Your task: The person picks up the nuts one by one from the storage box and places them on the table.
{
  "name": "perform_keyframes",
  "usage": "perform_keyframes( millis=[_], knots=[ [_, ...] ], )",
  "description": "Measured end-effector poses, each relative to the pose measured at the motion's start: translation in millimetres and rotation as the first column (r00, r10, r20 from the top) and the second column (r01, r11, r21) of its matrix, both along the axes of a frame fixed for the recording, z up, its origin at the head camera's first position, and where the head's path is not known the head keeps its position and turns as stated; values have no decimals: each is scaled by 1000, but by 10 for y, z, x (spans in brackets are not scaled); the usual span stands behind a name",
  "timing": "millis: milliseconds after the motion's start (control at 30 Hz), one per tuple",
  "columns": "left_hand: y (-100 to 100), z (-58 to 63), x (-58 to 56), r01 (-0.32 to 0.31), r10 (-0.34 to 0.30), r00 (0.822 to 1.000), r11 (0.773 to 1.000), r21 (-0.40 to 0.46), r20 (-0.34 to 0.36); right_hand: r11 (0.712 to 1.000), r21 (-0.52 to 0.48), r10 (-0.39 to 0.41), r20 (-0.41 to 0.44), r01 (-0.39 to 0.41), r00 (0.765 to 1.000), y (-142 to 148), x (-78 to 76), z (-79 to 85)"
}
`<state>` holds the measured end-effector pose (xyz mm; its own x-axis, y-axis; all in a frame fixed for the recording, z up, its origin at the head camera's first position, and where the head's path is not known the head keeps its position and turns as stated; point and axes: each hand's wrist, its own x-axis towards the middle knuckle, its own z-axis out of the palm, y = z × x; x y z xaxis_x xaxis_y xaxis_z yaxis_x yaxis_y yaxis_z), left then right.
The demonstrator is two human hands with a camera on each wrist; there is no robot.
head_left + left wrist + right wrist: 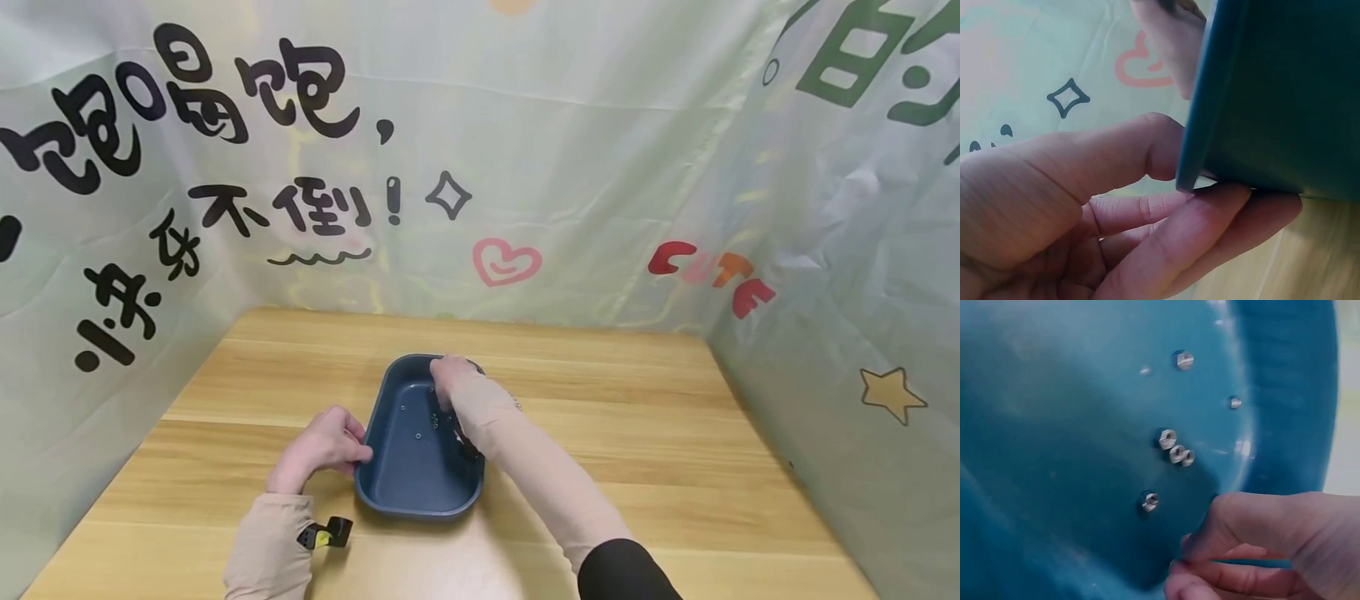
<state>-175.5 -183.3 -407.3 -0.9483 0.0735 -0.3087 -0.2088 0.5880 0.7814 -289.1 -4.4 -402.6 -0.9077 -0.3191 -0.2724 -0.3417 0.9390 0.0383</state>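
Observation:
A dark blue tray (420,483) with a raised rim lies on the table. Pinching its left side is my left hand (326,446); in the left wrist view the thumb lies against the rim and other fingers reach under it. My right hand (453,379) is down inside the far right part of the tray. Several small metal nuts (1167,439) lie on the tray floor just beyond its fingertips, one nut (1150,500) closest to them. Thumb and fingers (1194,590) of the right hand come together; I cannot tell whether they hold a nut.
The wood-grain table (630,467) extends around the tray. Printed cloth (570,183) hangs along its back and sides. Dark objects (467,443) in the tray are partly hidden by the right forearm. A small black device (326,533) is strapped at the left wrist.

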Motion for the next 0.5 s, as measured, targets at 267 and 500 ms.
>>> perform_keyframes(
  millis=[267, 500],
  knots=[
    [-2, -2, 4, 5, -5, 1000, 1000, 5, -3, 987, -159, 28, 104, -12, 994, 94, -5, 116],
    [1, 11, 5, 6, -6, 1000, 1000, 13, 3, 950, -312, 92, 166, -36, 982, 240, 49, 250]
  ],
)
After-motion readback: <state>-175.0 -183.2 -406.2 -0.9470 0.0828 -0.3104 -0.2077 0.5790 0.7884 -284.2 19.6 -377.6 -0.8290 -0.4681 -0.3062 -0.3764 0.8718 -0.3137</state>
